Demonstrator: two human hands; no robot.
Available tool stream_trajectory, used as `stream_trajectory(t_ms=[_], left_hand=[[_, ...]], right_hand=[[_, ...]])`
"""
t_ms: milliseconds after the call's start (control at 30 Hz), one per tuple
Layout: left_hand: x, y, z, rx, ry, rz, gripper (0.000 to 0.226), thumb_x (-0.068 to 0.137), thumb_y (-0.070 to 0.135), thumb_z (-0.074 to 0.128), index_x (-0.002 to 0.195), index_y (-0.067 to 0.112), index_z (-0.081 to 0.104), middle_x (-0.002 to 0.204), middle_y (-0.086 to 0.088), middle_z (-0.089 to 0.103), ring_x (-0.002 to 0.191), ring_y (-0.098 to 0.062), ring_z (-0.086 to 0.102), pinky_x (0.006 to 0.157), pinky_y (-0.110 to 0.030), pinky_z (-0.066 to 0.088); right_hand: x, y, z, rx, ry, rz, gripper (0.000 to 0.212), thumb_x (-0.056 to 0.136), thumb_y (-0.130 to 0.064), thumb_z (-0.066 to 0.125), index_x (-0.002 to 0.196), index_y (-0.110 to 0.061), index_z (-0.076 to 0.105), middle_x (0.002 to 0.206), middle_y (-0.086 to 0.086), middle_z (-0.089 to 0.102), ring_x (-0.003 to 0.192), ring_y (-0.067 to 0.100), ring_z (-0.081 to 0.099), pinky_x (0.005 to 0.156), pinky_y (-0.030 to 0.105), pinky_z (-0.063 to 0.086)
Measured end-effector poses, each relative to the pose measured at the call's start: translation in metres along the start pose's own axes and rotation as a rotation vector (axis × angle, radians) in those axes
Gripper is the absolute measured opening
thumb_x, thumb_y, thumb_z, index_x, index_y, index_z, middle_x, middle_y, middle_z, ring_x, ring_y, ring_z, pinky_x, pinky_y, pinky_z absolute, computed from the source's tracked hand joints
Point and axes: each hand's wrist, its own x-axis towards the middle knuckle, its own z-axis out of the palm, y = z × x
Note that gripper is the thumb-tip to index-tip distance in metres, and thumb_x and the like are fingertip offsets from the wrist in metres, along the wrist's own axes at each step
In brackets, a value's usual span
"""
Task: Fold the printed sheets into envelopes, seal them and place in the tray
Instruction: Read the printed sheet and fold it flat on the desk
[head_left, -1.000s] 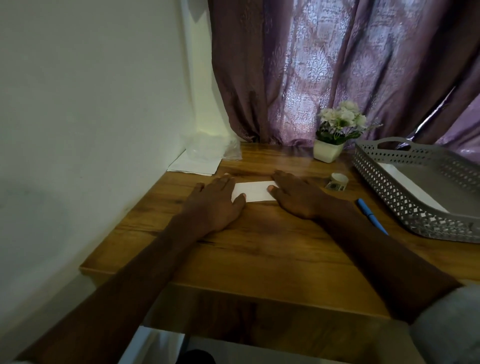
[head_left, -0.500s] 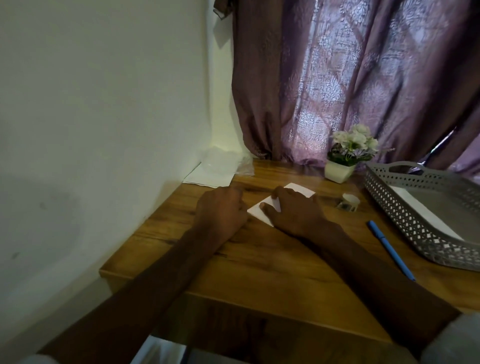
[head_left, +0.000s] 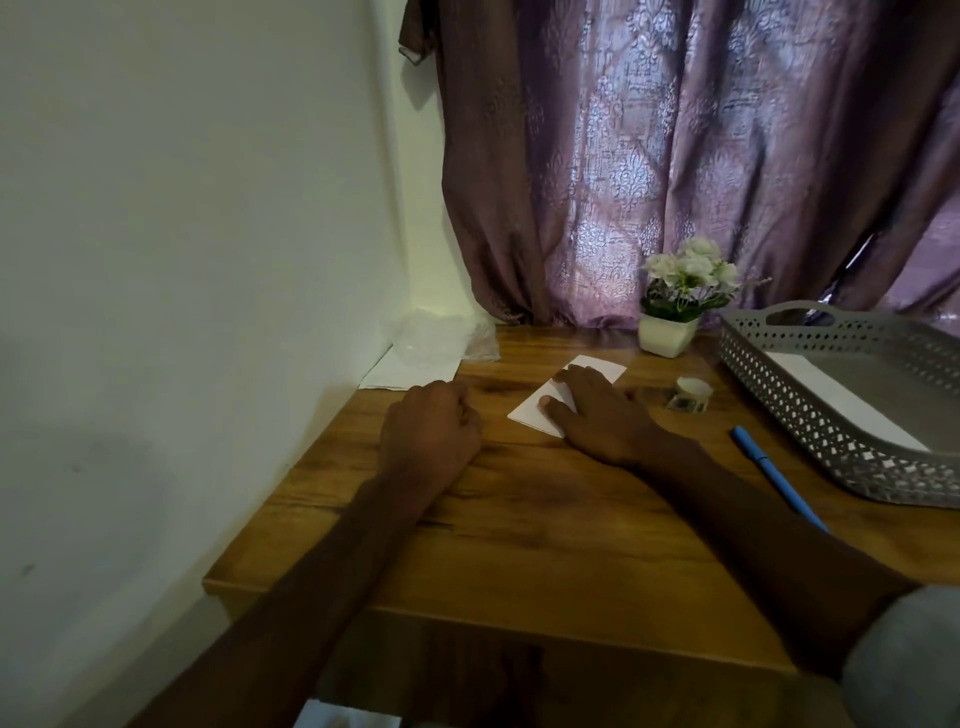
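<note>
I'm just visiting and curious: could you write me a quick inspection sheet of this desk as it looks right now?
Surface: wooden desk set against a white wall.
Job's things: folded white sheet lying flat; grey perforated tray at right with white paper inside; more white sheets in the back corner.
Clutter: tape roll, blue pen, potted white flowers, crumpled clear plastic.
Hands: right hand rests flat on the folded sheet; left hand lies beside it on the desk, fingers curled, off the sheet; whether it holds anything cannot be told.
Cables: nothing seen.
Surroundings: purple patterned curtain behind the desk.
</note>
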Motion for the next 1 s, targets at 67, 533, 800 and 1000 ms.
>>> stream_trajectory(t_ms=[67, 533, 800, 1000], left_hand=[[0.002, -0.005, 0.001, -0.040, 0.023, -0.010, 0.026, 0.097, 0.029, 0.057, 0.114, 0.018, 0.073, 0.105, 0.000, 0.075, 0.093, -0.019, 0.066, 0.085, -0.040, 0.057], [0.067, -0.082, -0.002, -0.288, 0.406, 0.000, 0.016, 0.102, 0.018, 0.062, 0.088, 0.015, 0.054, 0.084, 0.001, 0.066, 0.083, -0.017, 0.065, 0.072, -0.029, 0.045], [0.073, -0.086, 0.007, -0.084, 0.294, 0.008, 0.011, 0.092, -0.005, 0.062, 0.094, 0.005, 0.058, 0.097, -0.014, 0.060, 0.090, -0.030, 0.056, 0.079, -0.038, 0.043], [0.071, -0.094, 0.007, -0.026, 0.120, -0.001, 0.054, 0.080, -0.012, 0.064, 0.130, 0.006, 0.054, 0.125, -0.015, 0.060, 0.113, -0.031, 0.057, 0.092, -0.038, 0.047]], right_hand=[[0.000, 0.002, 0.000, 0.088, 0.095, -0.010, 0.052, 0.104, -0.057, 0.036, 0.147, -0.029, 0.041, 0.157, -0.003, 0.042, 0.144, 0.020, 0.038, 0.118, 0.058, 0.023], [-0.003, 0.000, -0.010, 0.162, 0.556, -0.097, 0.014, 0.100, -0.035, 0.059, 0.093, -0.029, 0.069, 0.096, -0.012, 0.068, 0.091, 0.008, 0.062, 0.077, 0.038, 0.055], [0.015, -0.066, -0.010, 0.199, 0.460, -0.299, 0.022, 0.099, -0.030, 0.061, 0.080, -0.023, 0.071, 0.082, -0.009, 0.070, 0.077, 0.010, 0.063, 0.073, 0.036, 0.053], [0.053, -0.137, 0.024, -0.022, 0.244, -0.352, 0.024, 0.098, -0.034, 0.062, 0.115, -0.022, 0.074, 0.113, 0.000, 0.068, 0.102, 0.017, 0.064, 0.083, 0.033, 0.051]])
